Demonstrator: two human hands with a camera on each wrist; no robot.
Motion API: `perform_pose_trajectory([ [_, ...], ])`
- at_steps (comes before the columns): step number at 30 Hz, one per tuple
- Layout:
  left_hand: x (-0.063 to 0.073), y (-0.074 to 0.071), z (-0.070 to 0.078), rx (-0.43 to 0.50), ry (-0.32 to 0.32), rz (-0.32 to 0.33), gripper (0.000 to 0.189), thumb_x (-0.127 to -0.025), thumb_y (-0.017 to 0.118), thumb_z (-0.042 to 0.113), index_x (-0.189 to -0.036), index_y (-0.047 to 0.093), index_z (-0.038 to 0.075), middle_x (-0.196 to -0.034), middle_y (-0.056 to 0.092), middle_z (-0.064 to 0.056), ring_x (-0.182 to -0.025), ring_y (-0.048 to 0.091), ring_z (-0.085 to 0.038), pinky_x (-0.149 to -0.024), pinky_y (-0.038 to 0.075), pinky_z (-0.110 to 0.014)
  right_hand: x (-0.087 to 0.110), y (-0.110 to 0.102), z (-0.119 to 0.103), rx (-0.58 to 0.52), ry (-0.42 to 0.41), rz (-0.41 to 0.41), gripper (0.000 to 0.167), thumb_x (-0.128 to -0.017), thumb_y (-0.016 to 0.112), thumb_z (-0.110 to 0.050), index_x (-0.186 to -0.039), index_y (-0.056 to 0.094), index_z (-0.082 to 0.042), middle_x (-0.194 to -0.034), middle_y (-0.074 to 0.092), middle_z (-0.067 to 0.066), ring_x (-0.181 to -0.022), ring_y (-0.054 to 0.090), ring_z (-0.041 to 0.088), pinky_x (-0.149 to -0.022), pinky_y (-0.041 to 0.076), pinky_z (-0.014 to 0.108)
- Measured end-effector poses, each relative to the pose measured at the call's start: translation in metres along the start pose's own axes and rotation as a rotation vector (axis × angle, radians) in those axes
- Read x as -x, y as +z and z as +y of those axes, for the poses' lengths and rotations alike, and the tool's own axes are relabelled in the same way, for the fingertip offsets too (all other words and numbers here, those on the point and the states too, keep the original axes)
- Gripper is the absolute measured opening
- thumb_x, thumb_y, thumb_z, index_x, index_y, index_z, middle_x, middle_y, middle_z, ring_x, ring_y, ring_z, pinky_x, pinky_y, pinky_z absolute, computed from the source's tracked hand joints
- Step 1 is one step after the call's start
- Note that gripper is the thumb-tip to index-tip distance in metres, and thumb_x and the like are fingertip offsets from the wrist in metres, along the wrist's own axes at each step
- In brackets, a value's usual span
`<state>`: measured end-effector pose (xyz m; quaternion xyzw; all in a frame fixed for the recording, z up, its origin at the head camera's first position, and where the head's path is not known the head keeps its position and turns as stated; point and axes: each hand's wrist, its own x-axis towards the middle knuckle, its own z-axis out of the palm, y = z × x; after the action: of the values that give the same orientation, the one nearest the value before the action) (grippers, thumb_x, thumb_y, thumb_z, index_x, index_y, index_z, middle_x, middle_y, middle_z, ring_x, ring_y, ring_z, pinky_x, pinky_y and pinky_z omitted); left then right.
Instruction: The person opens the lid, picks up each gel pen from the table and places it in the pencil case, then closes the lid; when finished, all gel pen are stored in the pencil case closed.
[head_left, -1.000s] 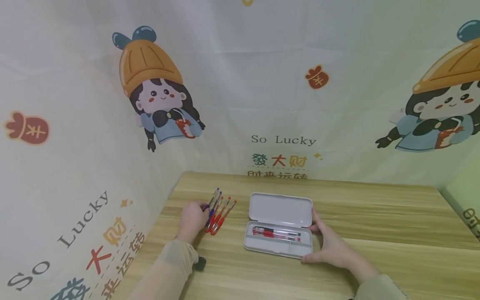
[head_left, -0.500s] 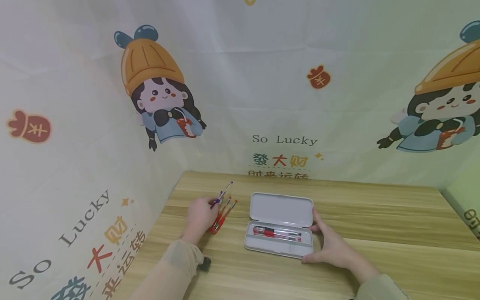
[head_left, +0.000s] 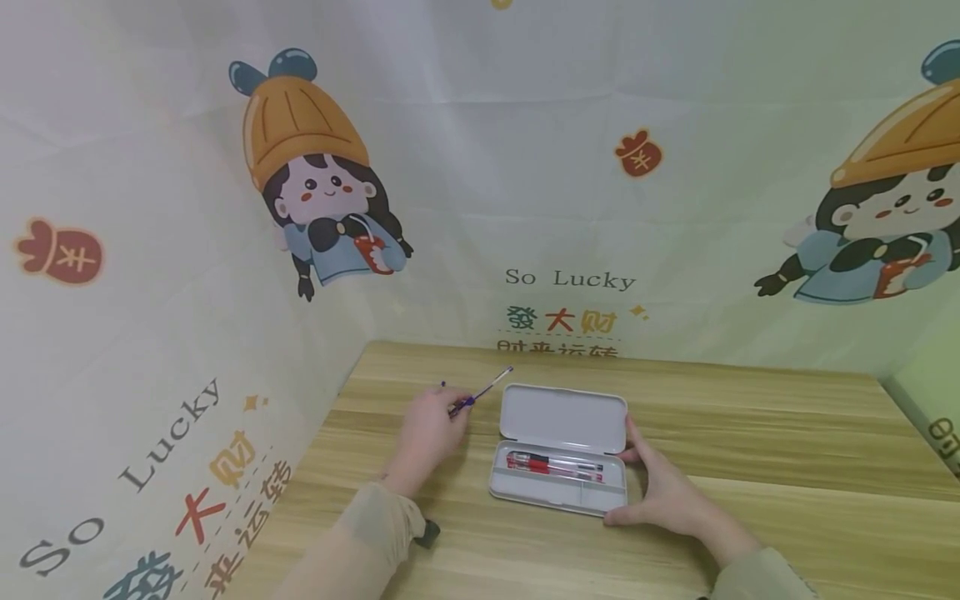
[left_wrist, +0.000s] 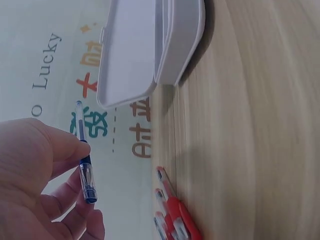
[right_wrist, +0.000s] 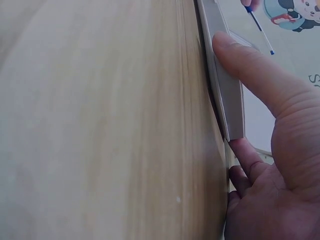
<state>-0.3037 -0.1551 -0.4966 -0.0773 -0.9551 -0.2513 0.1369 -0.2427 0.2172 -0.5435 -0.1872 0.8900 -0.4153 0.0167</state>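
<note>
My left hand (head_left: pixel 431 429) pinches a blue gel pen (left_wrist: pixel 84 150) between thumb and fingers, held above the table to the left of the pencil case. Its clear barrel points up and to the right in the head view. The white pencil case (head_left: pixel 558 498) lies with its lid (head_left: pixel 562 419) raised at the back. Inside its rear compartment are a black pen (head_left: pixel 543 461) and a red pen (head_left: pixel 536 469). My right hand (head_left: pixel 663 492) grips the case's right end, thumb at the front corner and fingers behind. Several red pens (left_wrist: pixel 177 215) lie on the table, hidden by my left hand in the head view.
The wooden table (head_left: pixel 750 433) extends to the right and in front of the case. A printed cloth backdrop (head_left: pixel 450 167) rises behind the table and along its left side. A small dark object (head_left: pixel 427 533) shows at my left sleeve.
My left hand has picked up the blue pen from the loose pens and carried it rightward, toward the case. The right hand keeps its grip on the case.
</note>
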Motion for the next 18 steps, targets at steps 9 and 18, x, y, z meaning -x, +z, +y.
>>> perform_pose_trajectory([
  [9,0.007,0.01,0.018,-0.023,0.105,-0.041,0.025,-0.1,0.078,0.018,-0.124,0.083,0.013,-0.123,0.078,-0.015,-0.113,0.072,-0.036,-0.102,0.06,-0.054,0.002,-0.001,-0.005,-0.001,0.025,-0.016,0.156,-0.064,0.107,-0.036,-0.173,0.004,0.006,-0.141,0.068,0.017,-0.147,0.052,0.05,-0.128,0.026,0.077],
  [18,0.016,0.027,0.031,-0.05,0.215,-0.068,0.022,-0.099,0.079,0.019,-0.12,0.085,0.015,-0.116,0.077,-0.009,-0.109,0.071,-0.028,-0.098,0.058,-0.047,0.003,-0.001,-0.006,0.01,0.025,-0.015,0.155,-0.064,0.107,-0.035,-0.173,0.005,0.006,-0.141,0.069,0.019,-0.147,0.052,0.051,-0.128,0.026,0.077],
])
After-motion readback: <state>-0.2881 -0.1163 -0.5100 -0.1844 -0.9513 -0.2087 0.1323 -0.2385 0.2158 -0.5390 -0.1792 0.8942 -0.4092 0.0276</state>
